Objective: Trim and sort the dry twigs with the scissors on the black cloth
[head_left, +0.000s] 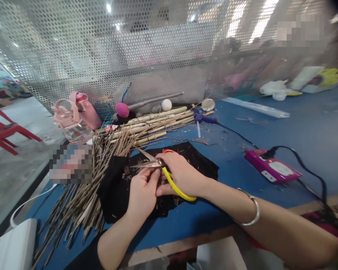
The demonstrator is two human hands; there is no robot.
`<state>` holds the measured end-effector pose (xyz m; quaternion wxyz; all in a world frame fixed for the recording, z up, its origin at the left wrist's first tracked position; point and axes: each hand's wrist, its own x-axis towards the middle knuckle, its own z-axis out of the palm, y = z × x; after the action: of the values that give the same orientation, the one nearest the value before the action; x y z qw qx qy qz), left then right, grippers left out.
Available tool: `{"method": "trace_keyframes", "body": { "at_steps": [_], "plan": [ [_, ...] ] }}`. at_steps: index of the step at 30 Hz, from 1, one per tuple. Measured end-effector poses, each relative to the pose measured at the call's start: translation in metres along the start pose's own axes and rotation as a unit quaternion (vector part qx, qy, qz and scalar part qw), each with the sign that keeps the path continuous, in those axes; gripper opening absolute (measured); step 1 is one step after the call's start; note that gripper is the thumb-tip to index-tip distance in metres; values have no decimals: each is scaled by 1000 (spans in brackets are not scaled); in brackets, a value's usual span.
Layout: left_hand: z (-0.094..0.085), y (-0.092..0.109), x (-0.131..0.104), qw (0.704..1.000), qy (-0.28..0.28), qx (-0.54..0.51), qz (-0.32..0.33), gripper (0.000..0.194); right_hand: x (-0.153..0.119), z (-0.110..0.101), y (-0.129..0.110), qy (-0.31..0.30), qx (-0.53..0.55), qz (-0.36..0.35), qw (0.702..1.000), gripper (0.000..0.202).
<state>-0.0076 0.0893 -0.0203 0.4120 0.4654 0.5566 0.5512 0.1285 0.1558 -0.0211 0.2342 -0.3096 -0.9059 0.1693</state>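
Observation:
My right hand (180,170) grips a pair of scissors (149,164) by their yellow and red handles, the blades parted and pointing left. Just below the blades, my left hand (145,189) is closed with thumb and finger pinched together; whatever it pinches is too small or hidden to make out. Both hands are close together over a black cloth (115,195) strewn with small brown plant scraps. A heap of thin dry stalks (84,202) lies left of the cloth, partly against its edge.
Thicker bamboo sticks (157,119) lie behind the cloth, beside a blue glue gun (204,118). A purple power strip (272,167) with a black cable sits at right. Pink bottles (87,112) stand at back left, a white power bank (14,243) front left. A perforated metal screen (157,56) closes the back.

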Motion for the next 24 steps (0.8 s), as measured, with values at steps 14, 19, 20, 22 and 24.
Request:
{"method": "trace_keyframes", "body": {
  "at_steps": [14, 19, 20, 22, 24],
  "plan": [
    [-3, -5, -3, 998, 3, 55, 5, 22, 2, -5, 0, -28, 8, 20, 999, 73],
    [-4, -6, -1, 999, -1, 45, 6, 21, 3, -5, 0, -29, 19, 33, 999, 59],
    [-5, -6, -1, 999, 2, 46, 11, 21, 3, -5, 0, -30, 22, 38, 999, 56],
    [-6, -7, 0, 999, 9, 44, 20, 21, 3, -6, 0, -35, 23, 49, 998, 50],
    [-6, -9, 1, 999, 13, 30, 15, 21, 3, -6, 1, -39, 16, 49, 998, 51]
  ]
}}
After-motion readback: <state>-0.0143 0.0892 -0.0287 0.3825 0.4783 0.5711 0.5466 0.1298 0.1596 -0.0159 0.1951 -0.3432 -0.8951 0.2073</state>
